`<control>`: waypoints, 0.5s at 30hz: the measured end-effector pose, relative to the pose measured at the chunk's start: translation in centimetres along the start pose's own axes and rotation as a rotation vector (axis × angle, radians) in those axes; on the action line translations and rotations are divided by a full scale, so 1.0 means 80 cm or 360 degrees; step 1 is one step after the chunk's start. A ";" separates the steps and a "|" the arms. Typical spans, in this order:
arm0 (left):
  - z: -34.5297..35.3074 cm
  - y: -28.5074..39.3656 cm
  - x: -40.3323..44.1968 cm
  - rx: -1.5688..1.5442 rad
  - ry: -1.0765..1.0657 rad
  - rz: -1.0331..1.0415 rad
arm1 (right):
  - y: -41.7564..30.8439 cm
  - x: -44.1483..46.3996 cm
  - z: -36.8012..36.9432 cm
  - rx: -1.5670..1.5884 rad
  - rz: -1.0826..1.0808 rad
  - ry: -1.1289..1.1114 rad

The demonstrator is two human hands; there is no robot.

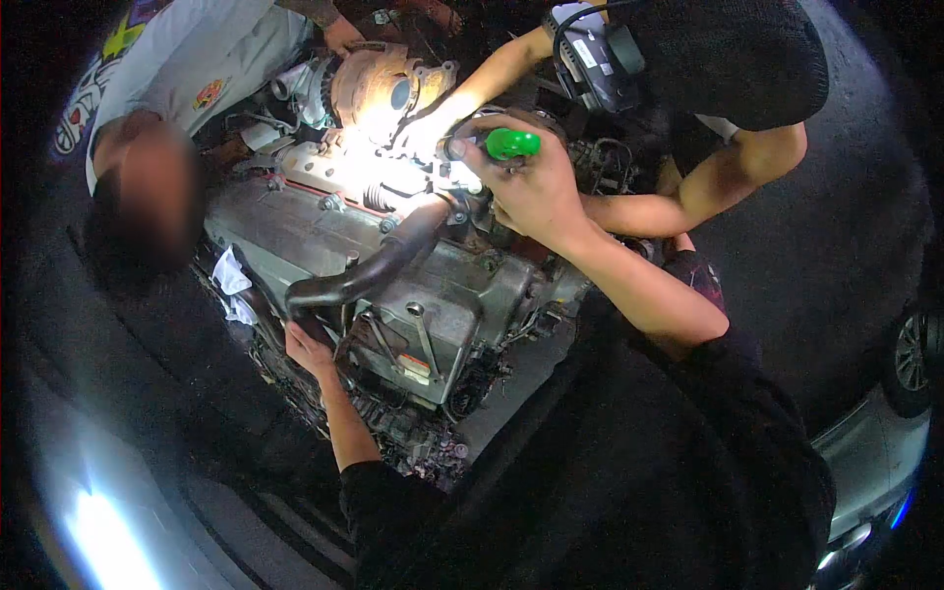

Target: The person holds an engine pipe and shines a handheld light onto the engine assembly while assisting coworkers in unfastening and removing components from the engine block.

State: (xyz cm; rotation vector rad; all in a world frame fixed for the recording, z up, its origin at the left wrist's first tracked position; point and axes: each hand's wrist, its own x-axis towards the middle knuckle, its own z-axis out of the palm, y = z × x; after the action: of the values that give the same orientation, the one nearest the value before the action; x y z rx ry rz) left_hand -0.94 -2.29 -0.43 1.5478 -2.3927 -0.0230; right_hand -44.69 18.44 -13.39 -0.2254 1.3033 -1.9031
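Observation:
My right hand (536, 187) is closed around a green-ended torch (513, 145), above the back of the engine. Bright light falls on the metal parts there, and the glare hides their detail. A dark curved pipe (369, 278) lies across the grey engine cover (295, 231), its upper end near the brightly lit fittings. At the pipe's lower bend, my left hand (311, 351) grips its underside, with the fingertips partly hidden. Two wrenches (421, 329) lie on the cover to the right of my left hand.
A person in a light shirt (211, 74) leans in at the upper left. Another person's forearm (506, 74) reaches into the lit area, near a dark boxy device (595, 59). A white cloth (232, 273) hangs by the engine's left edge. A car (875, 447) stands at the right.

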 end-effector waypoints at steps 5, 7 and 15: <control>-0.003 0.016 -0.002 -0.0027 -0.0024 -0.0037 | 0.005 0.001 0.000 0.0017 0.0019 -0.0020; -0.003 0.025 -0.002 -0.0023 -0.0041 -0.0073 | 0.004 0.001 0.000 0.0008 0.0028 -0.0027; -0.001 0.016 -0.001 -0.0042 -0.0033 -0.0043 | 0.005 -0.002 -0.003 -0.0072 0.0003 -0.0005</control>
State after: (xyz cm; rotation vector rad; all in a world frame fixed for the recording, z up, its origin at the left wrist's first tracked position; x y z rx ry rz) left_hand -2.03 -1.64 -0.20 1.5756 -2.3777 -0.0765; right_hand -44.50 18.62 -13.82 -0.2502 1.3451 -1.8725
